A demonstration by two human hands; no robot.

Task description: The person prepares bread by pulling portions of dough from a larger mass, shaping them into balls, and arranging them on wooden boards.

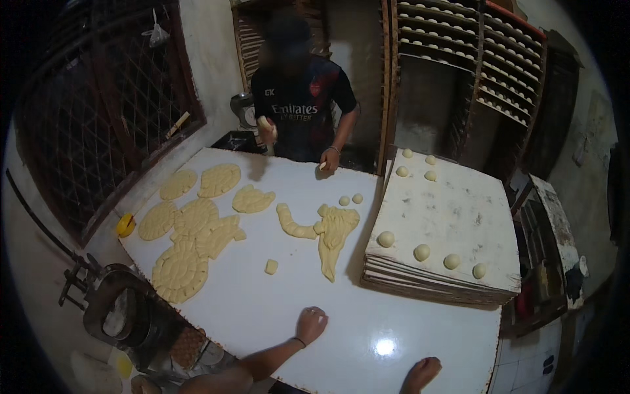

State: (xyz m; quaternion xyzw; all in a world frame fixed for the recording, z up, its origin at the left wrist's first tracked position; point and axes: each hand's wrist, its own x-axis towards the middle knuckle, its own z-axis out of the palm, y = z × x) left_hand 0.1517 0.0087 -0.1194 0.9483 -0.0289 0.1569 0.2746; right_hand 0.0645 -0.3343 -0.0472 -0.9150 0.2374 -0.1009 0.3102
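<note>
Dough piece (271,266) small, alone on white table (262,315), beyond my left hand (311,324). Left hand cupped, knuckles up, pressing table; contents cannot tell. Right hand (422,373) at near edge, fingers curled, nothing visibly held. Board stack (446,223) further right, dough balls (421,252) on top.

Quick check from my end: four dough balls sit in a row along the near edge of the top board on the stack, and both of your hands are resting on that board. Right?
Not quite. The head view shows the four dough balls on the top board, but the left hand and right hand rest on the white table, not on the board.
</note>
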